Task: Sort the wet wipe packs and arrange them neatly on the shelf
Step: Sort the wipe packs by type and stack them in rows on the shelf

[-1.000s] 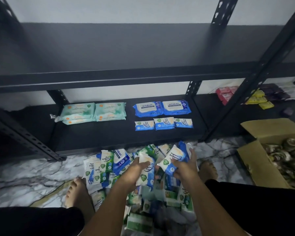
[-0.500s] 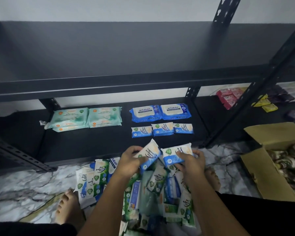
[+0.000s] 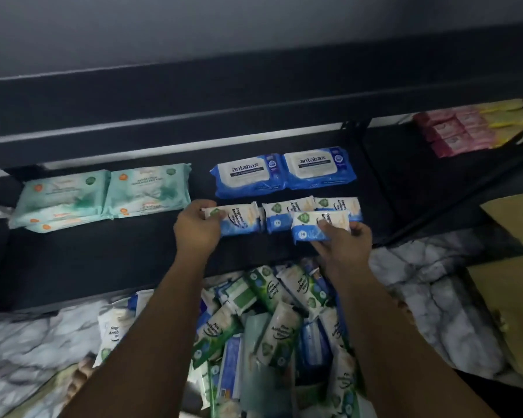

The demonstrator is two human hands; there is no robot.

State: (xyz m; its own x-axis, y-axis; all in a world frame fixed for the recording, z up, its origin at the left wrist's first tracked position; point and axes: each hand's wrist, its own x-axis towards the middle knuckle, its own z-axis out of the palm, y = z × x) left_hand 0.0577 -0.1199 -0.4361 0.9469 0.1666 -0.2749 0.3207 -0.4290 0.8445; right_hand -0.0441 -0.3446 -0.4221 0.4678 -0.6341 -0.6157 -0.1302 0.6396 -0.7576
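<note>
Two hands over the lower shelf (image 3: 103, 260); we note bare board left of the small packs and along the front edge. Our left hand (image 3: 197, 229) pinches the left pack (image 3: 239, 221) by its left end; our right hand (image 3: 343, 241) grips the right pack (image 3: 314, 227) at its near edge, overlapping the row (image 3: 280, 217).

Blue-and-white packs (image 3: 239, 220), black shelf (image 3: 103, 257)

Shelf (image 3: 103, 260) count: two large blue antabax packs (image 3: 248, 173), four small blue-and-white packs (image 3: 280, 217) visible, two mint-green stacks (image 3: 148, 188); floor heap (image 3: 269, 327) uncountable.
</note>
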